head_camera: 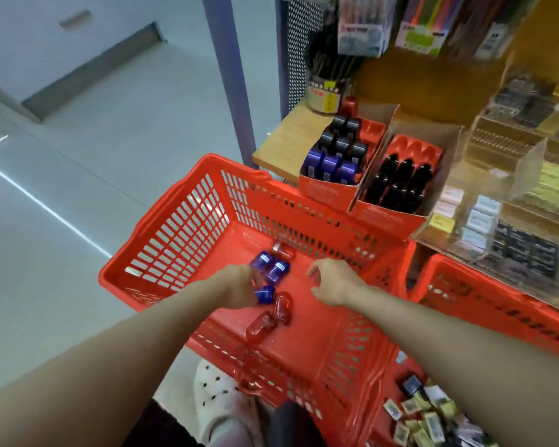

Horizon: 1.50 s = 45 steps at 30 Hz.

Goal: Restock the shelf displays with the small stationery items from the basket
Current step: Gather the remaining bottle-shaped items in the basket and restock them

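A red plastic basket (181, 227) stands in front of me with small items on its floor: three blue ones (276, 272) and several red ones (283, 306). My left hand (239, 287) is down inside the basket, fingers curled round a blue item (265, 293). My right hand (331, 282) hovers inside the basket to the right, fingers loosely curled, holding nothing. On the wooden shelf (284, 140) a red display box (333, 166) holds blue and black items, and a second box (397, 185) holds black ones.
A second red basket (484, 298) sits at the right under a clear acrylic organiser (497, 201) with small packs. Loose small packets (423, 411) lie at lower right. A pen cup (325, 91) stands at the shelf's back. Grey floor lies to the left.
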Available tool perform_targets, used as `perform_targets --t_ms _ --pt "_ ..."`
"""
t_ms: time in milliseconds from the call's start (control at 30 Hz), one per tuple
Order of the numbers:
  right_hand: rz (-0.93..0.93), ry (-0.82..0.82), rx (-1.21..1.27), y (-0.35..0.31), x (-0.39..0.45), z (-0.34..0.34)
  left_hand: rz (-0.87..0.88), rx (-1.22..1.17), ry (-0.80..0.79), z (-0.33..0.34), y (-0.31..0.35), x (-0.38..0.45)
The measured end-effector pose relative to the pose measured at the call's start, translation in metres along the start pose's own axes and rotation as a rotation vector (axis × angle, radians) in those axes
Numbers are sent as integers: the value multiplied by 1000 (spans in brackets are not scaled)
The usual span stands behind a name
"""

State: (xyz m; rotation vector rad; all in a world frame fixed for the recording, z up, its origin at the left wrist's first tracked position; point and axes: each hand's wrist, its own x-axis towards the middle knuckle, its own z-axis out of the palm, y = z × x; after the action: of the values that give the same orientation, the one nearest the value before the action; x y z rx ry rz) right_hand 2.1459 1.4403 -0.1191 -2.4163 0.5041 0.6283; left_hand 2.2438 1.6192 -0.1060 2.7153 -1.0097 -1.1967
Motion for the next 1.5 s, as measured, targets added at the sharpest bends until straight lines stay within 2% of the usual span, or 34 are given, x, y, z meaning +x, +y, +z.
perform_targets --t_ms 67,167,300,400,500,567,633,700,767,833,933,1067,1133,1233,1267,1333,1367,1433,1500 --pt "-35 -101 -91 1 22 32 -18 33 -86 29 -10 16" --pt "-147 -177 -235 5 52 76 -37 23 -89 70 -15 42" --pt "-294 -119 -445 15 75 115 -145 35 -143 113 -12 71" --pt "-361 -118 -544 23 80 125 -227 149 -122 126 -9 84" --pt "-314 -95 -649 33 78 124 -195 229 -95 125 -13 85" --pt "-225 -125 -632 40 73 119 -178 124 -90 122 -17 84" --pt "-58 -110 -463 40 70 112 -220 -143 -57 112 -17 81" --pt "190 -21 -143 33 71 97 -318 -607 -40 98 -12 80" --pt "342 18 320 24 73 83 -394 -1181 3 82 -7 77" --pt "358 55 795 13 71 71 -424 -1545 62 67 -6 73" --pt "299 54 1240 -5 59 57 -393 -1862 99 54 -9 69" --pt "234 30 1298 -28 61 53 -233 -2078 36 46 -9 68" --pt "203 24 1268 -40 66 54 -124 -2094 56 46 -10 70" --pt "114 19 1176 -49 83 54 -87 -2100 176 48 -23 75" --pt "79 68 993 -47 91 53 -113 -2091 207 46 -30 78" --pt "-37 216 326 -33 109 51 -217 -2047 260 42 -48 86" --pt "-101 231 30 -25 118 52 -252 -2044 270 40 -56 89" --pt "-206 147 -315 -9 138 57 -278 -2081 282 35 -66 96" --pt "-248 66 -486 -2 154 68 -288 -2109 301 36 -67 103"
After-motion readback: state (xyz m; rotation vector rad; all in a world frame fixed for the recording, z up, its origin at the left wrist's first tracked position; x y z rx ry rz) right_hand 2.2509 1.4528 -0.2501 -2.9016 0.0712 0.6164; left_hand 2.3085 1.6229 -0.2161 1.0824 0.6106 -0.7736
